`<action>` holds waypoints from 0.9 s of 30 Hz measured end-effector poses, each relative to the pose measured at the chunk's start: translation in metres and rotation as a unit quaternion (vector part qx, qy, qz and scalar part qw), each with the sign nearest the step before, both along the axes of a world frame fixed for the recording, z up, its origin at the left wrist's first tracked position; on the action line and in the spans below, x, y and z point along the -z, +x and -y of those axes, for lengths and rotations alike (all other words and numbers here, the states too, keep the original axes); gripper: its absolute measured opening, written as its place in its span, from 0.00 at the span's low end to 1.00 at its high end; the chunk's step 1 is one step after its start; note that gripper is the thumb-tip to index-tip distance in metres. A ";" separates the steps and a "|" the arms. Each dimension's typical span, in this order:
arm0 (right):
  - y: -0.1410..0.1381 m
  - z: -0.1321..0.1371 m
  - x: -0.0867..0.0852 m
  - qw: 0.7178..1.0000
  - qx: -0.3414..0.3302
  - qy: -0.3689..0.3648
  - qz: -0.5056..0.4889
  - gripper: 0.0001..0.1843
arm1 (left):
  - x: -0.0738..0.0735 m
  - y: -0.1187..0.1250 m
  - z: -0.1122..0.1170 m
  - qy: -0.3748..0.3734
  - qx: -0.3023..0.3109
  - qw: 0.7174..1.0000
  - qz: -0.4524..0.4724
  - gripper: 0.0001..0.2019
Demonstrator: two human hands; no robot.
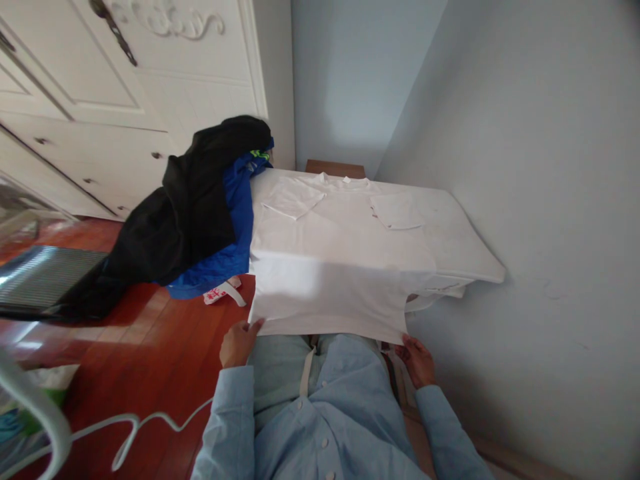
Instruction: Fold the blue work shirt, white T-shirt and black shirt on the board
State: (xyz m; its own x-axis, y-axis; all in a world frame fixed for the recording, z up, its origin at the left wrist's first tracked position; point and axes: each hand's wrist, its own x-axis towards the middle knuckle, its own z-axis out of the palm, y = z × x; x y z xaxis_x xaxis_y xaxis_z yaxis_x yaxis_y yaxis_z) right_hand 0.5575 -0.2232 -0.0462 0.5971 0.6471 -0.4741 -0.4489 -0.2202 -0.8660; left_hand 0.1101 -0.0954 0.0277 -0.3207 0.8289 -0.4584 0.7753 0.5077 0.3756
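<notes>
A white T-shirt [345, 253] lies spread over a small white-covered table [470, 250], collar at the far end, both sleeves folded inward. Its hem hangs over the near edge. My left hand [239, 342] pinches the hem's lower left corner, fingers closed on the cloth. My right hand [416, 360] grips the lower right corner of the same hem. Both arms wear light blue shirt sleeves.
A pile of black clothing [185, 207] and blue clothing [235, 233] sits at the table's left side. A white wardrobe [125, 100] stands at the back left over a red wooden floor [150, 353]. A blue wall [540, 200] runs close on the right. White hangers [125, 433] lie lower left.
</notes>
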 end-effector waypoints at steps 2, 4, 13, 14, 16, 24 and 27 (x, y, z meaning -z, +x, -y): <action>-0.002 0.000 -0.002 1.000 -0.007 -0.003 -0.011 0.20 | 0.003 0.000 0.000 0.037 -0.002 0.999 0.025 0.18; -0.003 0.000 -0.003 1.000 -0.013 -0.008 -0.021 0.21 | 0.007 0.000 -0.001 0.075 -0.004 0.995 0.059 0.15; -0.004 0.003 -0.005 0.999 -0.025 -0.013 -0.021 0.22 | 0.019 0.000 0.000 0.115 0.006 0.989 0.089 0.23; -0.003 0.003 -0.006 0.999 -0.023 -0.016 -0.017 0.22 | 0.018 -0.001 0.000 0.113 0.006 0.990 0.087 0.23; -0.003 0.004 -0.011 0.999 -0.023 -0.021 -0.010 0.22 | 0.014 -0.001 -0.001 0.114 -0.002 0.990 0.085 0.20; 0.003 0.008 -0.062 0.997 -0.058 0.020 0.039 0.22 | -0.015 0.000 0.003 0.261 -0.110 0.929 0.236 0.24; 0.009 0.010 -0.088 0.995 -0.065 0.024 0.075 0.23 | -0.032 0.001 0.006 0.316 -0.142 0.879 0.328 0.21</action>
State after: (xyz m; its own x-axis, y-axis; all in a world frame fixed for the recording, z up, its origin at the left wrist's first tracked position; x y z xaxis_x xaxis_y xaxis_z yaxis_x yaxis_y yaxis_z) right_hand 0.5666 -0.2336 0.0420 0.5686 0.7430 -0.3529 -0.2845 -0.2250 -0.9319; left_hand 0.1109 -0.1010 0.0597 -0.3942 0.9137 -0.0985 0.1619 0.1746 0.9712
